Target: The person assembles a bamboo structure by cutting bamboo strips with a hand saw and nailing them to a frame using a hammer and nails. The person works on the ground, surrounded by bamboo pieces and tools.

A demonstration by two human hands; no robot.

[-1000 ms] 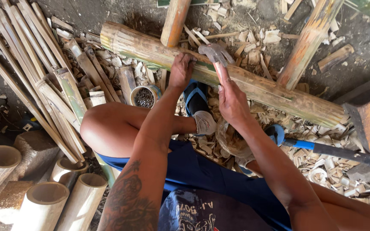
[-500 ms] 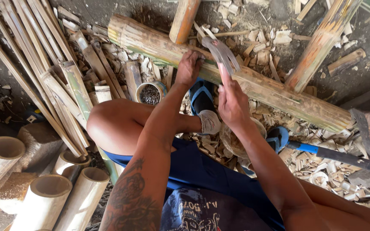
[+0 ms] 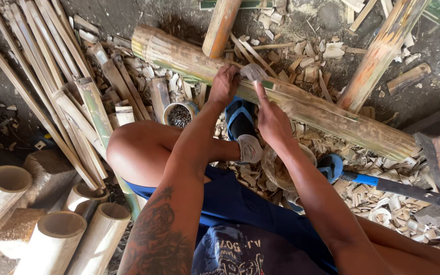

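Both hands, left hand (image 3: 223, 84) and right hand (image 3: 271, 119), are gripping what looks like a blade (image 3: 254, 73) on the stiff, heavy bamboo pole (image 3: 311, 109) at frame centre.

tin (image 3: 180, 114) left of foot (image 3: 241, 133); bamboo pole (image 3: 301, 104) behind; split strips (image 3: 42, 86) far left.

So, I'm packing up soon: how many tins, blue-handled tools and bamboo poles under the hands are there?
Tin: 1
Blue-handled tool: 1
Bamboo pole under the left hand and right hand: 1
Total: 3
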